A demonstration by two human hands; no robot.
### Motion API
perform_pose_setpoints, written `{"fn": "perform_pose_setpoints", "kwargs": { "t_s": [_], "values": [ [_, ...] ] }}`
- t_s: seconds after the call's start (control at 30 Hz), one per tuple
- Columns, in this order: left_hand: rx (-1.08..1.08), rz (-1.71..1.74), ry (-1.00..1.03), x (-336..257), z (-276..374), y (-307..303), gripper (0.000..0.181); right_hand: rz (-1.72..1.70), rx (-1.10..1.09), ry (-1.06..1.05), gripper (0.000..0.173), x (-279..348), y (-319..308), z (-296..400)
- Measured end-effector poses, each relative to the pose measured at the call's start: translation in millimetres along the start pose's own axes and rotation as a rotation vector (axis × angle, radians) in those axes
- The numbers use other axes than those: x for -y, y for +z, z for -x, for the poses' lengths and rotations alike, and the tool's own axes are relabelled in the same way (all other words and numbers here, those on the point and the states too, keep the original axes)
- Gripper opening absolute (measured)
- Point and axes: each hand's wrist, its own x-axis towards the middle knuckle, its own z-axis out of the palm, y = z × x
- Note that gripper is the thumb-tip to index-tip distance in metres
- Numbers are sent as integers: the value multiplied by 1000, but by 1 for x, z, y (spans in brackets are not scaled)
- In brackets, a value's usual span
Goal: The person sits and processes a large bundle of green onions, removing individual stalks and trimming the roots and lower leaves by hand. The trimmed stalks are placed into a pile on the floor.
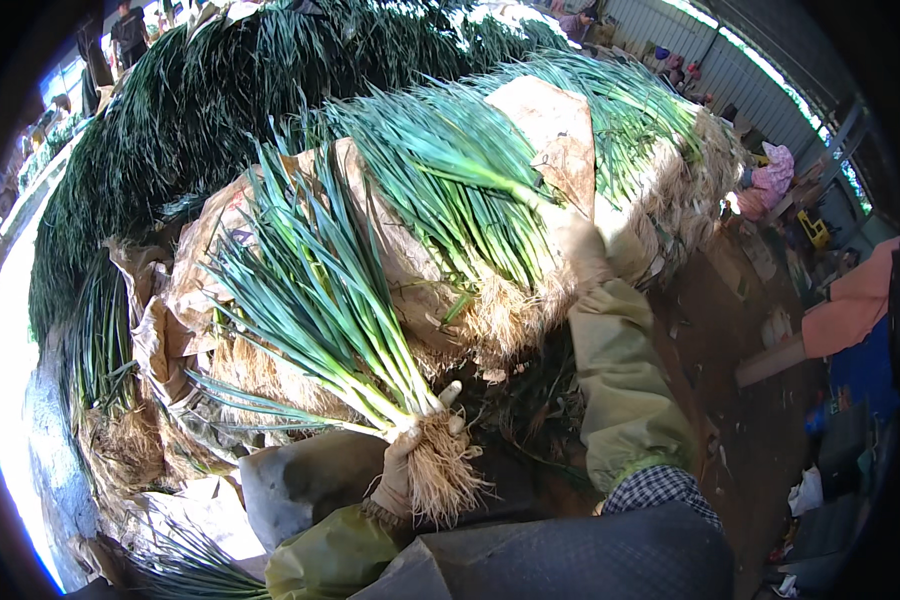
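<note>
My left hand (pixel 401 465), in a soiled glove with a green sleeve cover, grips a bunch of green onions (pixel 360 330) just above its stringy roots. The leaves of that bunch fan out up and to the left. My right hand (pixel 579 244), gloved and blurred, reaches over the heap and is closed around the pale lower stems of another onion plant or small bunch (pixel 495 176), whose leaves point up and left. Below it lies a row of green onions (pixel 457 217) with bushy roots (pixel 506 307) towards me. A brown sack (pixel 570 161) lies beside these leaves.
Dark leafy onions (pixel 217 97) form a high heap behind. Crumpled brown sacking (pixel 202 262) lies at the left. More rooted onions (pixel 652 142) stretch to the upper right. A person in pink (pixel 772 176) is near a yellow plastic item (pixel 814 229); a salmon cloth (pixel 847 300) is at right.
</note>
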Motion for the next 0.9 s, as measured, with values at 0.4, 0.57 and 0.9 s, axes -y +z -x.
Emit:
{"fn": "perform_pose_setpoints", "kwargs": {
  "t_s": [0.4, 0.57, 0.9],
  "values": [
    [-311, -134, -25, 3, 7, -6, 56, -22, 286, -615, 39, 106, 22, 243],
    [-261, -38, -44, 10, 8, -5, 49, -275, 650, 122, 40, 77, 28, 194],
    [-317, -60, -49, 13, 13, -1, 46, -270, 403, -29, 28, 110, 85, 155]
  ]
}}
